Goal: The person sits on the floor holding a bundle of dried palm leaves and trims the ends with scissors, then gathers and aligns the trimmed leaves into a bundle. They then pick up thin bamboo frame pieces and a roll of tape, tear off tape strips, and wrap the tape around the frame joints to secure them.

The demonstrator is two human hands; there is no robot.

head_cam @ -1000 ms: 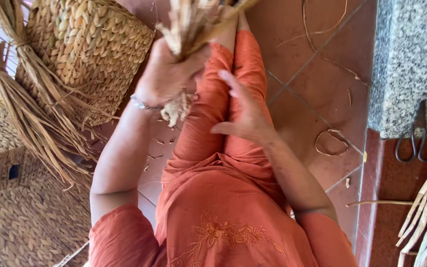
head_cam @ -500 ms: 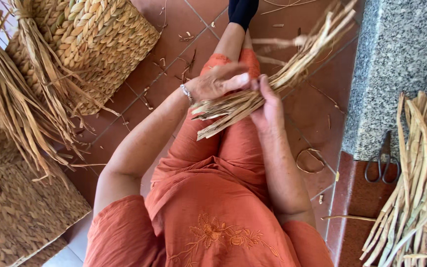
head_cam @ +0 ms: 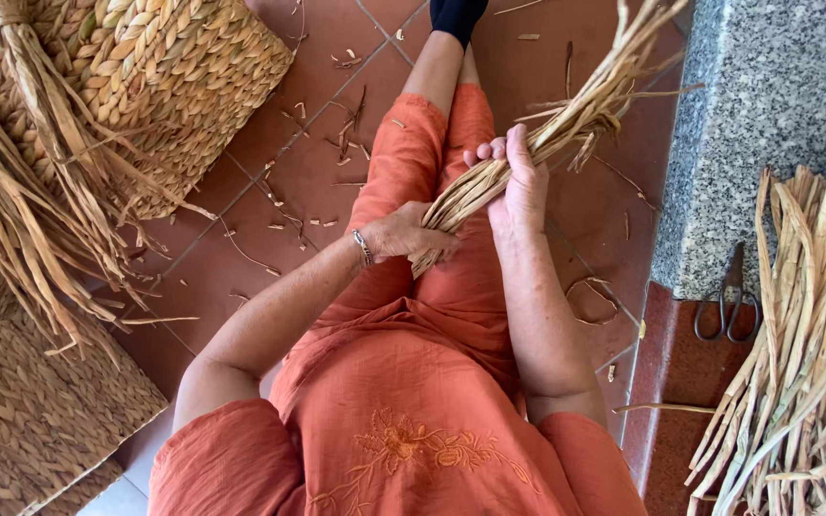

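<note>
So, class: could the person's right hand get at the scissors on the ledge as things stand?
Probably yes. The scissors lie uncovered on the ledge, on the same side as the right hand, with nothing between, but that hand is now gripping the straw bundle.

Open tiled floor (head_cam: 270, 239) left of the legs; woven basket (head_cam: 160, 76) and stone ledge (head_cam: 757, 124) seemingly hem it.
</note>
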